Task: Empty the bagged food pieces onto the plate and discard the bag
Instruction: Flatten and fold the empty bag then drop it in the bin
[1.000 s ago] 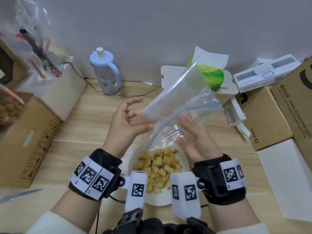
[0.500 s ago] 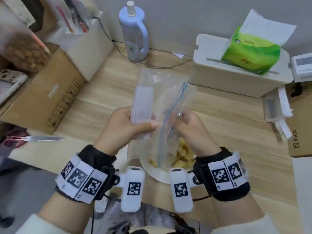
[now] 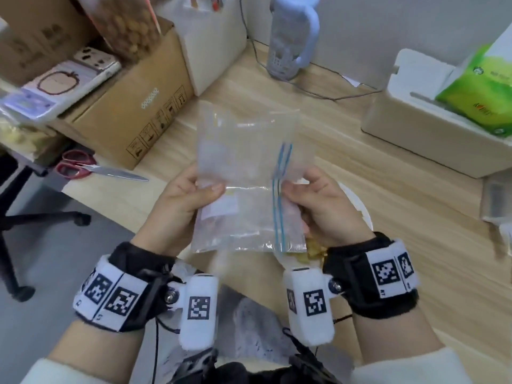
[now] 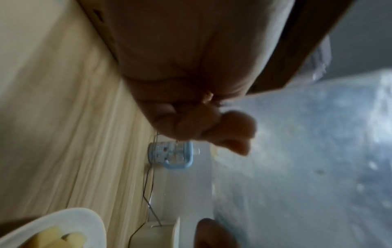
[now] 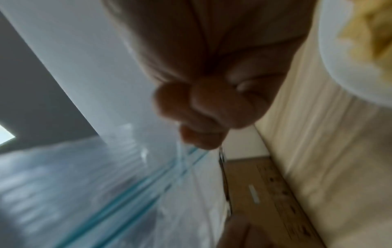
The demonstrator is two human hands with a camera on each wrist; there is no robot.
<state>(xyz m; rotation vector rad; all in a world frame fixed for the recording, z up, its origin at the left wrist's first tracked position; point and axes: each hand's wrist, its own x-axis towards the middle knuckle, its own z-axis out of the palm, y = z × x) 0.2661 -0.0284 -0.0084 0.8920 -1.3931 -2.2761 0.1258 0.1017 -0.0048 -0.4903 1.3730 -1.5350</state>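
Both hands (image 3: 191,198) (image 3: 324,209) pinch the bag (image 3: 243,173), hiding the plate (image 3: 360,206); scissors (image 3: 91,169) lie left.

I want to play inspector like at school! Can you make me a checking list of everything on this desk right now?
Surface: light wooden table, bare between the boxes.
Job's things: clear plastic zip bag with blue seal lines, held up, looks empty; yellow food cubes on the round white plate beneath.
Clutter: red-handled scissors, brown cardboard box, pale blue handled bottle, green tissue pack on a white foam box.
Grippers: left hand and right hand each pinch the bag.
Cables: thin dark cable by the wall.
Surroundings: grey floor, black chair base.
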